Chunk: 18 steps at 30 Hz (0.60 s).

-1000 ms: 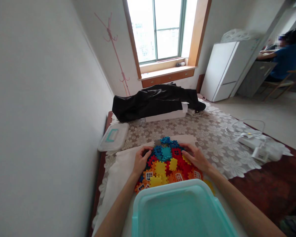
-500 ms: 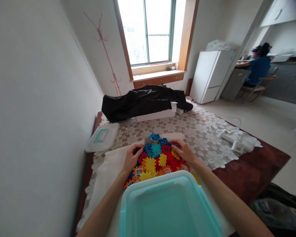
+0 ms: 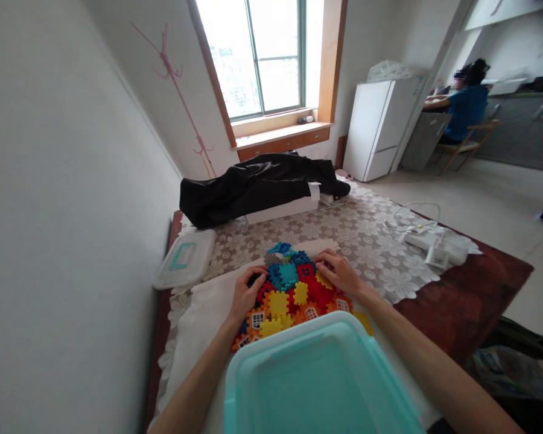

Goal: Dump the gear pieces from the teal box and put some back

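A heap of interlocking plastic building blocks [image 3: 292, 289] in red, blue, turquoise, yellow and orange lies on a white cloth [image 3: 199, 313]. My left hand [image 3: 248, 294] rests on the heap's left side with its fingers curled. On the right side, my right hand [image 3: 337, 272] lies over red and yellow blocks, fingers bent down. Whether either hand grips a block is hidden. A turquoise plastic bin [image 3: 317, 386] sits between my forearms, close to the heap's near edge.
A white-and-turquoise lid [image 3: 185, 259] lies left of the heap, by the wall. A lace cloth [image 3: 357, 241] spreads behind, with a cable and white devices [image 3: 428, 241] on its right. Beyond lies a black bundle [image 3: 253, 190]. A seated person [image 3: 466, 111] is far off.
The view has turned right, so the scene slides left in the picture. Both hands stay on the heap of blocks, and no block visibly shifts.
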Each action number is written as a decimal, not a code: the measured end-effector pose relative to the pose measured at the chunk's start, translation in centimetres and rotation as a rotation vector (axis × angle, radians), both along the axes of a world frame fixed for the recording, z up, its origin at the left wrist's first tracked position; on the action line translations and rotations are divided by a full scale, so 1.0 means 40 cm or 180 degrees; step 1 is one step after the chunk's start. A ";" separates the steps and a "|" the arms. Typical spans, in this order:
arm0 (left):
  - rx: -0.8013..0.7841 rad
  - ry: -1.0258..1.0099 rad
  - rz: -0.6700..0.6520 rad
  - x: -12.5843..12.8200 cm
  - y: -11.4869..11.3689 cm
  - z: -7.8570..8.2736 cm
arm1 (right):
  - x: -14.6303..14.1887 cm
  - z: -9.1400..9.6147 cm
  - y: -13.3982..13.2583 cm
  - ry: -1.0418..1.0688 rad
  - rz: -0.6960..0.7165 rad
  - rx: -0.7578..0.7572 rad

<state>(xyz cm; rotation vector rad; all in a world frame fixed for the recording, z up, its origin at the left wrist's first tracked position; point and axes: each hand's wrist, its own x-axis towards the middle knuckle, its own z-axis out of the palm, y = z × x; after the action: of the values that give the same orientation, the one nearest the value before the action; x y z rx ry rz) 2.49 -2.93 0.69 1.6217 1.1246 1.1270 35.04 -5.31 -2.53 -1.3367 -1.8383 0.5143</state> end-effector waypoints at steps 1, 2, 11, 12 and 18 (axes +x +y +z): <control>-0.0004 0.0015 -0.0010 0.002 0.001 0.001 | 0.005 -0.002 0.001 -0.0187 -0.0141 -0.0036; -0.0006 0.0029 -0.0023 0.003 0.002 0.002 | 0.010 -0.003 0.002 -0.0362 -0.0295 -0.0091; -0.0189 -0.0145 -0.0440 -0.014 0.006 0.022 | 0.017 0.001 0.005 -0.1169 -0.0150 -0.0014; -0.0186 -0.0138 -0.0456 -0.015 0.008 0.021 | 0.016 0.002 0.003 -0.1190 -0.0079 0.0022; -0.0168 -0.0015 -0.0555 -0.016 0.014 0.015 | 0.015 -0.008 0.012 -0.1233 -0.0197 -0.0080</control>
<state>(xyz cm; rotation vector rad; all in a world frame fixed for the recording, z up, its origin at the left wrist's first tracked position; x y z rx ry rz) 1.84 -2.38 1.28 1.6410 0.9812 0.9798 35.65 -4.84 -2.84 -1.5902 -2.0942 0.2574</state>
